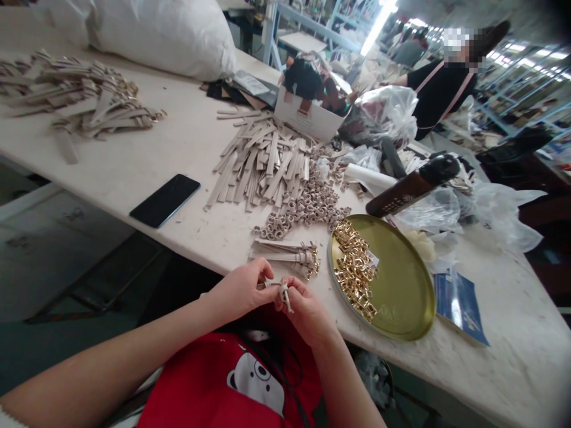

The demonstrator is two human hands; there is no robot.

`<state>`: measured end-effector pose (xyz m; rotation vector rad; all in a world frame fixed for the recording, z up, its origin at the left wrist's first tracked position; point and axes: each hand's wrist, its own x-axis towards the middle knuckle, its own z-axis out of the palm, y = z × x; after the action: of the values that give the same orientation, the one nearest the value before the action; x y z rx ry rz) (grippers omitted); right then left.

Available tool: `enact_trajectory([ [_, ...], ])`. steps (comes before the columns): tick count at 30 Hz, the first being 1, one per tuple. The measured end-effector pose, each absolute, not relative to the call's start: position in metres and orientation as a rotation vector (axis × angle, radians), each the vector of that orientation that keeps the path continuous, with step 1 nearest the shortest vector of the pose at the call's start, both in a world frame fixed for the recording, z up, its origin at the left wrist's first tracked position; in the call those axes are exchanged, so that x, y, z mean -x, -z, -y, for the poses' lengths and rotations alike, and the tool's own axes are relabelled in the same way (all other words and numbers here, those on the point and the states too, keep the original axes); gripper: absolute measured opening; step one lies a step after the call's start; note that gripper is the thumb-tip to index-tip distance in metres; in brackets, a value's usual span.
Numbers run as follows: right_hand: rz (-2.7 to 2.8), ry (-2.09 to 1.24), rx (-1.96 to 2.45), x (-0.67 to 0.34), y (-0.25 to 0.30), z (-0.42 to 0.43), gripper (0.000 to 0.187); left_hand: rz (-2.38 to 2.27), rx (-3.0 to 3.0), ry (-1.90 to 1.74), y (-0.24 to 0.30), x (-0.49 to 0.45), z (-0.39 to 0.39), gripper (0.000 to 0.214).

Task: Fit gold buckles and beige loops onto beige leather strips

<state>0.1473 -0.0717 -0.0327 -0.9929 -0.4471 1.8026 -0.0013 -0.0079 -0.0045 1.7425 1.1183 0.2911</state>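
Observation:
My left hand [243, 289] and my right hand [310, 312] meet at the table's front edge, fingers pinched together. Between them is a small beige strap [286, 297], looped over near my right fingertips; whether a buckle sits in it is hidden. Just beyond my hands lies a small stack of beige straps with gold buckles [289, 257]. Behind that are a heap of small beige loops [303, 208] and a large pile of flat beige straps [267, 157]. Right of my right hand, a round gold-coloured tray [401, 285] holds many loose gold buckles [354, 270].
A black phone [165, 200] lies left of the strap pile. Buckled straps [96, 95] are heaped at far left near a white sack [156, 35]. A dark bottle [413, 185], blue booklet [461, 306] and white box [307, 116] stand or lie around. Another person [439, 89] is behind the table.

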Motion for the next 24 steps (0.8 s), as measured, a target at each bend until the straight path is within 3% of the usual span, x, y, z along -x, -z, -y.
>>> enact_trajectory([
  [4,0.42,-1.803,0.983,-0.149,0.033,0.07,0.027,-1.042,-1.612,-0.237,0.005,0.001,0.005,0.027],
  [12,0.727,-1.145,1.386,-0.143,0.033,0.071,0.023,-0.894,-1.273,-0.277,0.009,0.001,0.007,0.027],
  [24,1.546,-0.904,1.721,-0.153,0.028,0.092,0.011,-0.81,-1.361,-0.153,0.012,0.006,0.017,0.031],
])
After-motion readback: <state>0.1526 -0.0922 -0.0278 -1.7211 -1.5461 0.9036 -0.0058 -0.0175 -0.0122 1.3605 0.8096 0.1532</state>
